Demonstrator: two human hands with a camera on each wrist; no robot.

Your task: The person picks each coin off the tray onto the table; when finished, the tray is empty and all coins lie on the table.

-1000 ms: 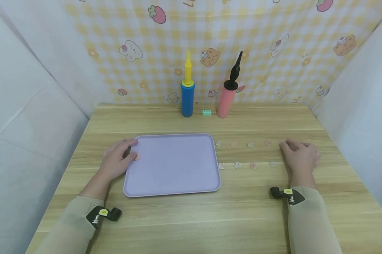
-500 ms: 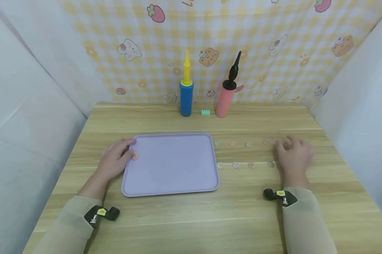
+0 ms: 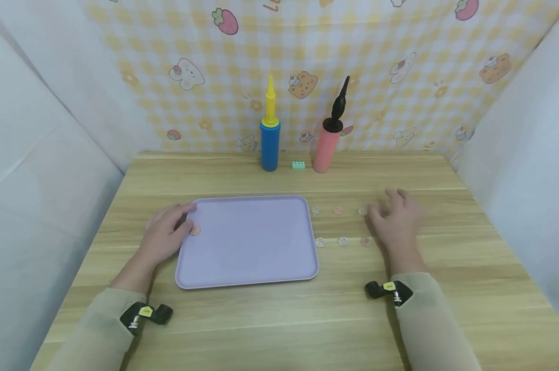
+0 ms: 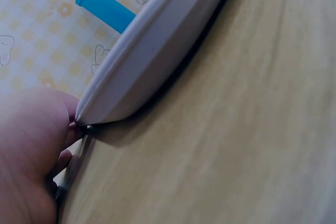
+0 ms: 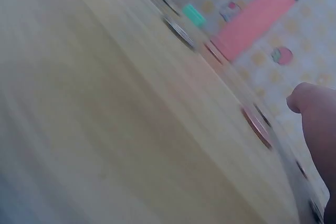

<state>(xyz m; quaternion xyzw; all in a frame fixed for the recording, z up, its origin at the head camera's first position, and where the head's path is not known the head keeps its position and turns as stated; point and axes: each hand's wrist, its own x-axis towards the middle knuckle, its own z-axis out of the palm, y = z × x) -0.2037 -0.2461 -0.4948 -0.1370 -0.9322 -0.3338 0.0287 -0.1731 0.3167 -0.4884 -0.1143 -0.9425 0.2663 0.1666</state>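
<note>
Head view: left hand (image 3: pixel 164 238) resting on the surface (image 3: pixel 279 319) at the left edge of the lilac tray (image 3: pixel 249 239), fingers relaxed and loosely spread, thumb lying over the tray rim beside a pink coin (image 3: pixel 195 231) that sits inside the tray near its far left corner. Nothing gripped.

Right hand (image 3: pixel 397 221) held over the surface to the right of the tray, fingers extended and loosely spread, holding nothing; outline blurred. Positioned at the right end of two rows of coins. Far row: clear coin (image 3: pixel 315 211), pink coin (image 3: pixel 337 211), clear coin (image 3: pixel 362 212) just beside the fingertips. Near row: clear coin (image 3: pixel 319 242), clear coin (image 3: pixel 342 241), pink coin (image 3: pixel 365 241) just beside the palm. Contact between hand and coins: cannot tell.

Along the back edge of the surface: blue pump with yellow nozzle (image 3: pixel 270 136), upright; small green brick (image 3: pixel 298 165); pink pump with black nozzle (image 3: pixel 329 140), tilted slightly; brick between the two pumps.

Left wrist view: tray corner (image 4: pixel 157 56) close up, raised rim resting on the surface, fingers (image 4: pixel 31 145) touching the corner.

Right wrist view: blurred; coins lying flat in line on the surface, pink pump (image 5: pixel 254 19) behind, one fingertip (image 5: pixel 315 114) above the surface.
</note>
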